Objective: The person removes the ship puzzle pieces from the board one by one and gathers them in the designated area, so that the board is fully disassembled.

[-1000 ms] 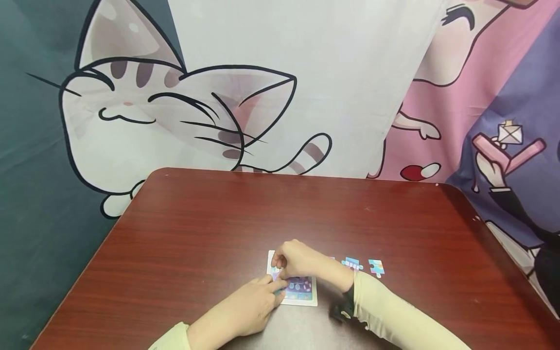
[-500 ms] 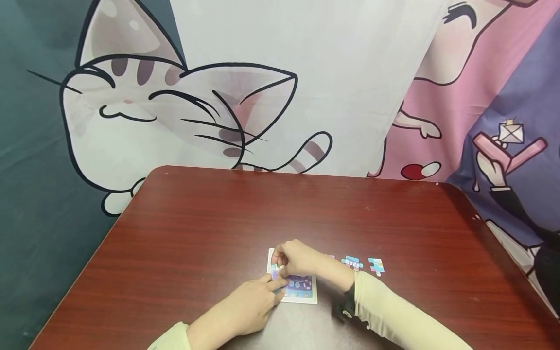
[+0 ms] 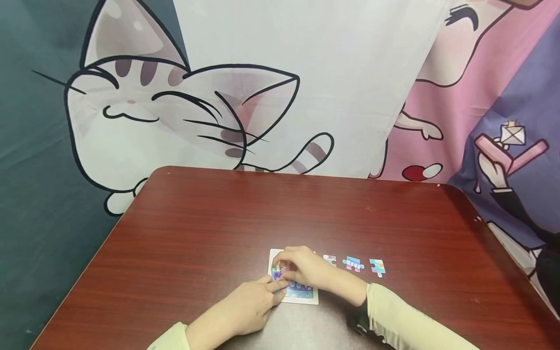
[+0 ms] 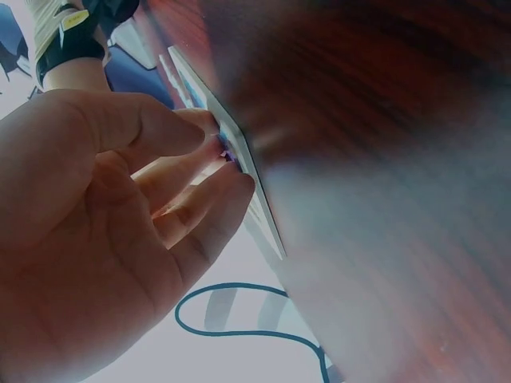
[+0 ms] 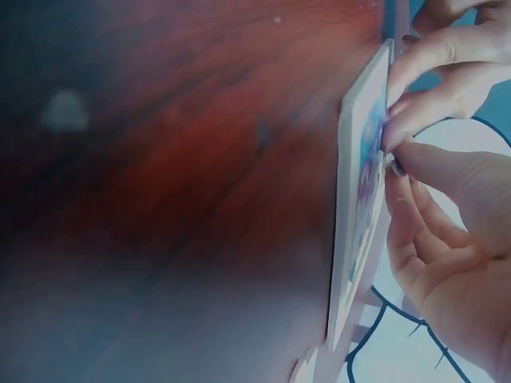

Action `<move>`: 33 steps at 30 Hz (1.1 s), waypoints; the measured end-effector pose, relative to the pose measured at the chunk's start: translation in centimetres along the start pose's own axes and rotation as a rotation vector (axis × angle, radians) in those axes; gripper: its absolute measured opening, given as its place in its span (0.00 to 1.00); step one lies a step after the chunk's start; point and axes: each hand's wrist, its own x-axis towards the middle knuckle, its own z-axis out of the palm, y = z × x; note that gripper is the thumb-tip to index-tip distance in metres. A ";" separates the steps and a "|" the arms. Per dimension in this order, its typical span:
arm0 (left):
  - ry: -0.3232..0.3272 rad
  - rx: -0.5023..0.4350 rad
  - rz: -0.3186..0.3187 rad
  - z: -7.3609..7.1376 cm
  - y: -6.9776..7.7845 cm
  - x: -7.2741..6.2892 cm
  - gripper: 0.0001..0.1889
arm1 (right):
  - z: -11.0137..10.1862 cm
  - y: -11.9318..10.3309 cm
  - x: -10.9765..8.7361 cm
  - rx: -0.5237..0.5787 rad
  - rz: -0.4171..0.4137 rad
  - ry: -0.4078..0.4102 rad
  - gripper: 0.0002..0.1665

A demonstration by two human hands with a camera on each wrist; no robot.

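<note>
A puzzle board (image 3: 316, 297) with a white border and a purple-blue picture lies flat near the table's front. My left hand (image 3: 251, 304) reaches in from the left, its fingers fairly straight and resting on the board's left part. Over the board's upper left, my right hand (image 3: 304, 267) pinches a small puzzle piece (image 5: 396, 166) between thumb and index finger, right by the left fingertips. In the right wrist view, most of that piece is hidden by the fingers. The left wrist view has the left hand (image 4: 120, 191) with its fingertips at the board's edge.
Three loose jigsaw pieces lie right of the board: one partly pink (image 3: 330, 259), a blue one with white marks (image 3: 353, 264) and a blue-yellow one (image 3: 377, 267). The reddish-brown table (image 3: 210, 218) reaches back to a cartoon-printed cloth (image 3: 350, 73).
My right wrist and forearm have shifted a little to the right and down, uncovering more of the nearest loose piece. The left hand stays on the board.
</note>
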 end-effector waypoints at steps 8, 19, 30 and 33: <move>0.012 0.017 0.014 0.1 -0.2 -0.1 0.21 | 0.0 0.1 -0.3 0.043 -0.031 0.017 0.14; 0.026 -0.024 0.026 0.1 -0.3 -0.2 0.20 | -0.4 -0.5 -1.7 0.095 -0.010 0.108 0.14; 0.003 -0.110 0.000 0.2 -0.7 -0.1 0.21 | -1.5 0.9 -3.4 0.105 0.008 0.132 0.14; 0.005 -0.112 0.005 0.2 -0.6 -0.1 0.21 | -1.7 1.1 -4.0 0.108 0.039 0.126 0.14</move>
